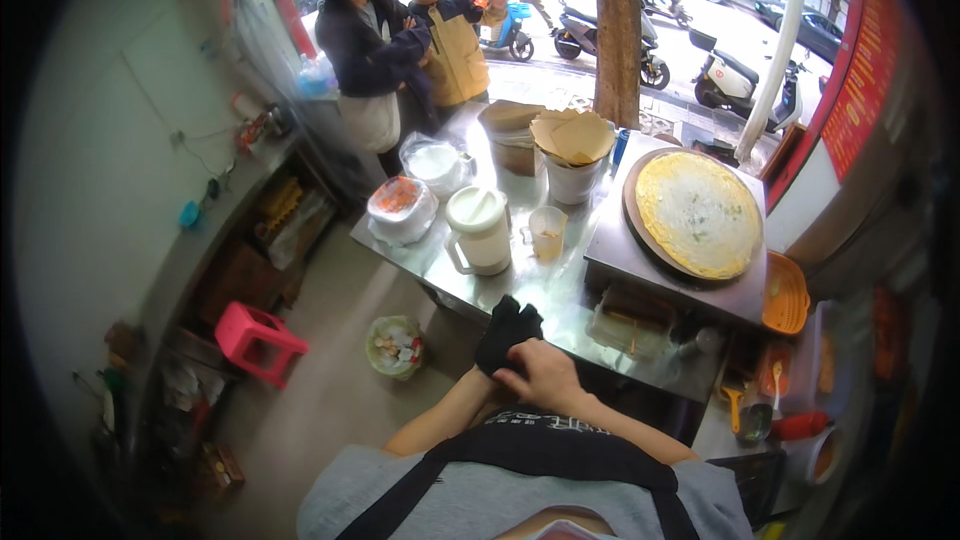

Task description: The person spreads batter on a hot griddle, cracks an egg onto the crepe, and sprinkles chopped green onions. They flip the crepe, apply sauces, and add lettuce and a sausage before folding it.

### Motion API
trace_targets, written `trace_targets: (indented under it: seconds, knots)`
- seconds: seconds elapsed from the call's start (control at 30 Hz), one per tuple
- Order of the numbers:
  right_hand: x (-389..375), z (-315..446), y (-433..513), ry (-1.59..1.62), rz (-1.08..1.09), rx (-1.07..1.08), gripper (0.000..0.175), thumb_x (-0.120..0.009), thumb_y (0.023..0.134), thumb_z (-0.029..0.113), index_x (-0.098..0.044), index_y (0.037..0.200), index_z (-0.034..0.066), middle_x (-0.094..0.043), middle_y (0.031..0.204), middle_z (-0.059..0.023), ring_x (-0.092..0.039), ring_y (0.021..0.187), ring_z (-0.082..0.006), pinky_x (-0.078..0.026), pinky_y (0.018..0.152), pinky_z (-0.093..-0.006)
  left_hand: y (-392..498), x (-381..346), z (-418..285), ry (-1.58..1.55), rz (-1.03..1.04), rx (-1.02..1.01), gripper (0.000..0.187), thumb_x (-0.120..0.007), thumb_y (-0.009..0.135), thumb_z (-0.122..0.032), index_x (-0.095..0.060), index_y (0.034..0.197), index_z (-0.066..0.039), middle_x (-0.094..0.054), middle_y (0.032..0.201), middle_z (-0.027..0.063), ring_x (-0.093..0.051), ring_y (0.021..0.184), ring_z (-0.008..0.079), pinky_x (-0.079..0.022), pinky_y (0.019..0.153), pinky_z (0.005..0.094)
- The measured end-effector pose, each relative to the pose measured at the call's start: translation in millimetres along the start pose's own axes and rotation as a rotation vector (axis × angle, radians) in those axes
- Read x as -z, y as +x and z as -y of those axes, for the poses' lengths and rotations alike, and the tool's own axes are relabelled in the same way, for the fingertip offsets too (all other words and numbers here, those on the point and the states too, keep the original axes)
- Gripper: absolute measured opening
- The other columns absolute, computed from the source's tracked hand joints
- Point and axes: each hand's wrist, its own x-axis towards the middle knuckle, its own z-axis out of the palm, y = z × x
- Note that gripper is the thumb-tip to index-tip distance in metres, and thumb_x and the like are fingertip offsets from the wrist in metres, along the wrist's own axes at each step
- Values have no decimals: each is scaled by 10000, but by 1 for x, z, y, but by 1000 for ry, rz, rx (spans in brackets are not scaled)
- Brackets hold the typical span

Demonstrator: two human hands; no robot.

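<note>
My left hand point(510, 334) wears a black glove and is held in front of my apron at the edge of the steel counter point(420, 251). My bare right hand point(546, 373) lies over the glove's wrist end, fingers bent against it; whether they pinch the cloth is hard to tell. Beyond them stand a lidded white plastic pitcher point(480, 232) and a clear measuring jug point(547, 234) with a little pale liquid. To the right, a thin yellow crepe point(699, 214) is spread on a round griddle point(636, 217), with some green bits near its middle.
Plastic-wrapped containers point(403, 210) and a white bucket with brown paper bags point(574, 154) stand on the counter. Two people point(367, 45) point(442, 37) stand beyond it. A waste bin point(395, 347) and a pink stool point(259, 341) are on the floor at left. Sauce containers point(776, 367) sit at right.
</note>
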Motion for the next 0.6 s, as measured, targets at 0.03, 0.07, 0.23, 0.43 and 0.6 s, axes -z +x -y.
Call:
trace_targets:
  seconds: [0.03,0.07,0.23,0.43,0.6]
  knots:
    - [-5,6,6,-117,-38,64,305,-685,772,321,-563,855,54,-524,768,-93,-543,702,-272,-449,624,-356,9,-17,-2,534,142,-215,190,-493,910,-269,-565,955,-99,-559,1078,75,-499,1003,243,-388,957,371]
    - [-5,3,10,-140,-78,63,284,-675,779,296,-551,848,50,-515,760,-97,-539,699,-274,-447,619,-357,30,-20,2,836,95,-259,178,-502,902,-255,-551,947,-91,-544,1083,92,-495,995,234,-395,961,371]
    - [6,-8,37,-83,-125,181,184,-629,809,177,-505,824,41,-495,753,-120,-529,698,-299,-446,607,-381,104,18,44,-82,-401,22,208,-502,877,-126,-533,1064,-40,-490,1173,188,-484,1056,301,-426,943,402]
    - [64,-1,86,-347,-81,365,170,-638,800,150,-495,814,60,-504,733,-90,-537,674,-282,-428,595,-381,168,17,69,-490,-858,369,286,-487,901,-93,-556,1171,-33,-505,1208,261,-531,1017,411,-389,940,454]
    - [92,13,100,-508,-476,74,252,-687,755,234,-550,900,80,-522,765,-64,-550,719,-249,-436,613,-351,208,51,60,-717,-526,21,369,-440,919,-303,-581,1133,-39,-640,1001,155,-593,942,311,-362,951,432]
